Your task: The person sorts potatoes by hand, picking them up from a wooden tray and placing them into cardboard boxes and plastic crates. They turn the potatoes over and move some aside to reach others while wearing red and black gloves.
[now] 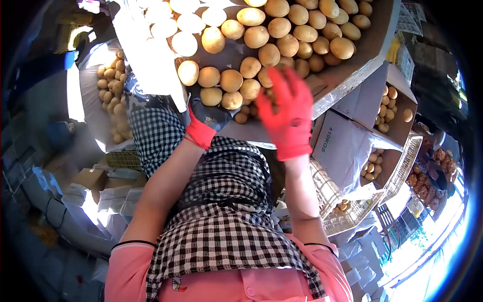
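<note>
Many tan, round potatoes (256, 37) lie on a wide tray with a raised side (347, 83). My left hand (209, 120), in a red glove with a dark coated palm, is cupped at the tray's near edge. Its thumb and fingers are apart, just below a potato (211, 96) and another one (232, 100) beside it. My right hand (287, 113), also red-gloved and slightly blurred, reaches over the potatoes at the near right, fingers spread. It covers part of a potato (265, 77). Smaller potatoes (241, 118) show below the edge, between the hands.
At right, a cardboard box (338, 146) marked "10KGS" stands by a pale plastic crate (359, 214); potatoes (387, 108) fill part of another box. A lined container of potatoes (113, 95) stands at left. Lower left are open cardboard boxes (93, 178).
</note>
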`<action>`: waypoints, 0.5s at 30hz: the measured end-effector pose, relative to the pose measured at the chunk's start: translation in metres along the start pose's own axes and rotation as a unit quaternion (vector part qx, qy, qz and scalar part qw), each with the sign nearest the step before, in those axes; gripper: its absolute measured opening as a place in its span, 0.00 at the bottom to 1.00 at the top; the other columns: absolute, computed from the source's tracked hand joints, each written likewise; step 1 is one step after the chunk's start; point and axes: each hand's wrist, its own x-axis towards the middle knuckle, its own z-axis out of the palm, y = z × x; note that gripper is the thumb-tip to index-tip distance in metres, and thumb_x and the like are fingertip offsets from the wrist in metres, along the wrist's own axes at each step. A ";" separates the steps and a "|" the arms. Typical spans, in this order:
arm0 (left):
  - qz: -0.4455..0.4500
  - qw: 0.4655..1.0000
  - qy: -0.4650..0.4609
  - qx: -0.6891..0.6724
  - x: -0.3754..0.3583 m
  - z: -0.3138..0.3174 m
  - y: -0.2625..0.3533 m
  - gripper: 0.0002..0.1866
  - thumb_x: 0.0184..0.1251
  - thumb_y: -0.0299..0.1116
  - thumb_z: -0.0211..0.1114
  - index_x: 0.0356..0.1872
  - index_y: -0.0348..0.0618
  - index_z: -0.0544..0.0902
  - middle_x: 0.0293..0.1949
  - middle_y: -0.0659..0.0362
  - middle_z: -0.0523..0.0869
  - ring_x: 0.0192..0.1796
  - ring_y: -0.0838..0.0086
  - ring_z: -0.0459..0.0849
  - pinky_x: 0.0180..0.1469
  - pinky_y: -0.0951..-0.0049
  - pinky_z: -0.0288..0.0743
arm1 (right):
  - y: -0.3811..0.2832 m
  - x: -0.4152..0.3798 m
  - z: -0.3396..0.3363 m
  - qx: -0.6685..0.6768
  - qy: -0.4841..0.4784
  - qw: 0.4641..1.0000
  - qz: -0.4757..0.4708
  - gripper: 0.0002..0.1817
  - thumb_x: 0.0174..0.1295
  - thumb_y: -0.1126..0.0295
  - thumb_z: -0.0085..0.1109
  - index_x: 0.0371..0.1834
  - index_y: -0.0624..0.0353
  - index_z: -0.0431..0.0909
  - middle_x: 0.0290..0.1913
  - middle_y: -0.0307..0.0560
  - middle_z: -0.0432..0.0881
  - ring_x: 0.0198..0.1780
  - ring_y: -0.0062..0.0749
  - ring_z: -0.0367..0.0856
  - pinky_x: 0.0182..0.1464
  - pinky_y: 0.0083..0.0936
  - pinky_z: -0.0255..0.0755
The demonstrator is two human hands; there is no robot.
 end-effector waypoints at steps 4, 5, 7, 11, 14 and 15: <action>0.050 0.991 -0.120 -0.001 0.006 -0.015 0.005 0.25 0.78 0.49 0.49 0.69 0.48 0.66 0.65 0.54 0.72 0.67 0.64 0.72 0.68 0.57 0.69 | -0.066 0.025 0.144 0.108 -0.094 0.989 0.018 0.19 0.65 0.58 0.58 0.57 0.52 0.76 0.47 0.55 0.80 0.48 0.52 0.78 0.51 0.43 0.76; 0.066 0.981 -0.181 -0.005 0.009 -0.021 0.002 0.24 0.79 0.48 0.49 0.68 0.48 0.66 0.65 0.55 0.73 0.67 0.64 0.72 0.68 0.58 0.69 | -0.071 0.033 0.160 0.096 -0.125 0.982 0.109 0.16 0.69 0.58 0.53 0.55 0.51 0.75 0.47 0.55 0.79 0.46 0.51 0.78 0.49 0.43 0.76; 0.093 0.946 -0.309 -0.020 0.023 -0.032 -0.004 0.23 0.79 0.46 0.48 0.68 0.49 0.67 0.65 0.56 0.73 0.67 0.65 0.72 0.67 0.60 0.69 | -0.061 0.036 0.155 0.152 -0.174 0.970 0.082 0.22 0.62 0.60 0.60 0.59 0.51 0.75 0.52 0.55 0.77 0.48 0.52 0.78 0.50 0.41 0.75; 0.072 0.991 -0.090 -0.063 0.021 -0.025 -0.016 0.30 0.73 0.59 0.52 0.65 0.47 0.72 0.61 0.57 0.77 0.64 0.64 0.76 0.67 0.59 0.70 | -0.024 0.000 0.086 0.076 -0.063 0.994 -0.040 0.30 0.53 0.57 0.69 0.61 0.46 0.75 0.55 0.54 0.77 0.55 0.53 0.77 0.57 0.44 0.71; 0.013 0.999 0.034 0.000 0.004 -0.015 -0.012 0.33 0.70 0.62 0.52 0.64 0.46 0.72 0.61 0.56 0.78 0.63 0.62 0.77 0.66 0.60 0.71 | -0.005 -0.026 0.071 0.060 -0.060 0.995 -0.059 0.34 0.47 0.62 0.73 0.62 0.44 0.74 0.56 0.53 0.75 0.59 0.52 0.74 0.60 0.44 0.70; 0.026 0.996 0.076 0.047 0.006 -0.018 -0.010 0.33 0.71 0.61 0.51 0.64 0.46 0.73 0.61 0.57 0.78 0.62 0.62 0.78 0.66 0.60 0.72 | -0.003 -0.031 0.073 0.082 -0.056 0.991 -0.086 0.34 0.47 0.63 0.73 0.62 0.44 0.75 0.57 0.53 0.75 0.58 0.52 0.75 0.60 0.44 0.70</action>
